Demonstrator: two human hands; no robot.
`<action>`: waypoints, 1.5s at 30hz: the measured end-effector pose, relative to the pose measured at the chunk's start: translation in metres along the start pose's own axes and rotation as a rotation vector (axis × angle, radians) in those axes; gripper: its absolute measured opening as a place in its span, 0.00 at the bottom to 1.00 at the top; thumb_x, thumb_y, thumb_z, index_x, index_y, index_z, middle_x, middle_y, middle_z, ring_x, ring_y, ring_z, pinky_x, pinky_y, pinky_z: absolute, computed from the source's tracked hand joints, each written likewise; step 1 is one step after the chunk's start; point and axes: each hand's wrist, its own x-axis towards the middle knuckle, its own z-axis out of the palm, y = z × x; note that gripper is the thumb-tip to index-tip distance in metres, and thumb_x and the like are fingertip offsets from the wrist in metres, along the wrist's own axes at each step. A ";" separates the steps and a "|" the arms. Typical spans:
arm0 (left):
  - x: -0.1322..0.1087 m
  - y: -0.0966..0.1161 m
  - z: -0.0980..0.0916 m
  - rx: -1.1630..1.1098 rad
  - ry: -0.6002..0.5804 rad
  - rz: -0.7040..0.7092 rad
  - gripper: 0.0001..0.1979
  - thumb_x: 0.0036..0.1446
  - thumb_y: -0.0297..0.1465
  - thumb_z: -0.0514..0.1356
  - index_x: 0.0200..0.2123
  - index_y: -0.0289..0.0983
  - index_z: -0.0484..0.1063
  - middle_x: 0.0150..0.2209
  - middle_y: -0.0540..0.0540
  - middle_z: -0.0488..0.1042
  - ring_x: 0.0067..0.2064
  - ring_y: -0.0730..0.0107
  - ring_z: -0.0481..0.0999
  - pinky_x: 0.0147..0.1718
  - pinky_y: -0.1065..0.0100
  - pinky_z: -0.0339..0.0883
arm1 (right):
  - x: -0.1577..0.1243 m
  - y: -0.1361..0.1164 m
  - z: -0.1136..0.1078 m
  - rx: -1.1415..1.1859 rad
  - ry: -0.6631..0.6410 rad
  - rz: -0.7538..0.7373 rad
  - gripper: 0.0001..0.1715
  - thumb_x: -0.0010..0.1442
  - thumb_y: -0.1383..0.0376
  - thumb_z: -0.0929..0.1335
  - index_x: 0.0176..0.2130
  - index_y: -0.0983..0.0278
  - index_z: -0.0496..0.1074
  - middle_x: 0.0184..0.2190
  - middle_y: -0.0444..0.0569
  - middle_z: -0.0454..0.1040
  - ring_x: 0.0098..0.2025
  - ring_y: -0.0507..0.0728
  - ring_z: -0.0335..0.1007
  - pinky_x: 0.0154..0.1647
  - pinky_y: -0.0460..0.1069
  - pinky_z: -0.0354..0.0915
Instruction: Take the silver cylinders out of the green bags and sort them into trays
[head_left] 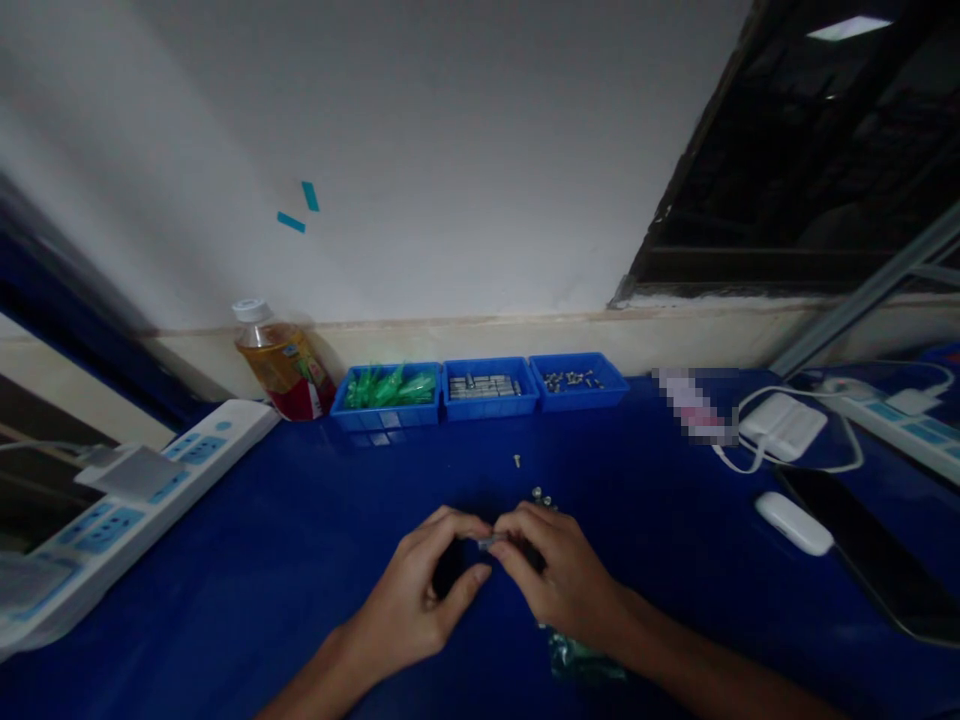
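Observation:
Between my two hands is a small grey metal piece (491, 541), partly covered by the fingertips. My right hand (562, 565) pinches it between thumb and forefinger. At its other end, my left hand (416, 590) has curled fingers on the piece, with the thumb a little lower and apart from it. Several small screws (541, 497) lie just behind my right hand, partly hidden by it. A single screw (517, 461) rests farther off on the blue tabletop (315, 580). Under my right wrist shows a green plastic bag (581, 660).
Along the wall stand blue trays: one with green plastic bags (390, 386), one with metal bars (484, 386), one with screws (574, 380). A drink bottle (281, 360) and power strip (112, 520) are left; a white case (795, 523), phone (874, 550) and charger (784, 425) are right.

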 end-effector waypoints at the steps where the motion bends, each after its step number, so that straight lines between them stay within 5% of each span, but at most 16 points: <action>1: 0.000 -0.001 0.000 0.011 0.003 0.016 0.07 0.59 0.29 0.57 0.42 0.38 0.67 0.38 0.46 0.74 0.40 0.67 0.73 0.39 0.68 0.67 | 0.000 -0.001 0.000 -0.004 0.007 0.017 0.08 0.63 0.66 0.63 0.32 0.63 0.69 0.25 0.44 0.70 0.27 0.51 0.66 0.30 0.46 0.60; 7: 0.000 -0.004 0.001 0.104 0.009 0.005 0.03 0.60 0.29 0.56 0.36 0.38 0.69 0.32 0.48 0.74 0.35 0.68 0.72 0.37 0.67 0.63 | 0.002 -0.002 0.003 -0.029 -0.024 0.054 0.12 0.64 0.66 0.61 0.29 0.63 0.69 0.24 0.44 0.70 0.27 0.51 0.67 0.30 0.46 0.60; 10: 0.001 -0.002 -0.002 0.143 0.010 -0.019 0.05 0.60 0.31 0.55 0.35 0.38 0.70 0.31 0.48 0.74 0.34 0.68 0.71 0.35 0.66 0.61 | -0.001 0.000 0.007 -0.004 -0.003 0.054 0.05 0.62 0.64 0.63 0.38 0.62 0.69 0.28 0.45 0.72 0.30 0.52 0.69 0.32 0.47 0.62; 13: 0.002 -0.003 -0.005 0.149 -0.010 -0.036 0.08 0.62 0.32 0.53 0.33 0.38 0.70 0.30 0.48 0.74 0.33 0.68 0.71 0.35 0.66 0.60 | -0.004 0.002 0.010 0.021 0.012 -0.020 0.13 0.61 0.67 0.65 0.47 0.62 0.64 0.33 0.47 0.72 0.34 0.53 0.69 0.37 0.48 0.65; 19: 0.002 -0.007 -0.004 0.180 -0.095 -0.049 0.17 0.65 0.34 0.48 0.25 0.36 0.66 0.24 0.49 0.68 0.30 0.69 0.68 0.35 0.65 0.59 | 0.001 0.000 0.004 -0.120 -0.037 -0.111 0.06 0.62 0.70 0.62 0.41 0.62 0.66 0.34 0.48 0.71 0.37 0.54 0.68 0.39 0.49 0.64; 23: -0.001 0.009 -0.002 0.257 -0.193 -0.025 0.09 0.63 0.35 0.52 0.39 0.38 0.70 0.38 0.45 0.73 0.42 0.63 0.69 0.44 0.59 0.60 | 0.022 0.015 -0.016 -0.211 0.120 -0.136 0.06 0.61 0.68 0.63 0.40 0.63 0.69 0.33 0.49 0.70 0.36 0.55 0.67 0.39 0.51 0.64; 28: -0.006 0.037 0.004 0.355 -0.434 0.216 0.24 0.55 0.41 0.62 0.54 0.44 0.64 0.53 0.44 0.67 0.54 0.55 0.63 0.53 0.52 0.56 | 0.063 0.049 -0.040 -0.242 0.285 -0.053 0.06 0.59 0.69 0.64 0.35 0.64 0.71 0.28 0.46 0.67 0.32 0.53 0.65 0.34 0.48 0.62; 31: -0.009 0.037 0.012 0.387 -0.494 0.345 0.22 0.56 0.42 0.61 0.53 0.47 0.66 0.53 0.46 0.67 0.55 0.57 0.63 0.54 0.53 0.55 | 0.093 0.066 -0.042 -0.246 0.307 -0.028 0.06 0.55 0.71 0.65 0.34 0.65 0.71 0.26 0.45 0.66 0.29 0.52 0.64 0.31 0.47 0.61; 37: -0.010 0.026 0.017 0.375 -0.454 0.209 0.05 0.61 0.29 0.56 0.40 0.41 0.70 0.48 0.48 0.69 0.49 0.64 0.66 0.48 0.61 0.58 | 0.156 0.086 -0.029 -0.357 0.114 0.031 0.08 0.53 0.74 0.66 0.35 0.67 0.72 0.29 0.46 0.69 0.30 0.51 0.64 0.34 0.45 0.61; 45: -0.006 0.012 0.000 0.393 -0.376 0.037 0.14 0.61 0.22 0.49 0.47 0.42 0.66 0.45 0.46 0.68 0.47 0.64 0.68 0.48 0.58 0.59 | 0.205 0.096 -0.003 -0.390 -0.185 0.022 0.11 0.49 0.76 0.68 0.34 0.67 0.76 0.26 0.46 0.74 0.28 0.51 0.67 0.31 0.43 0.59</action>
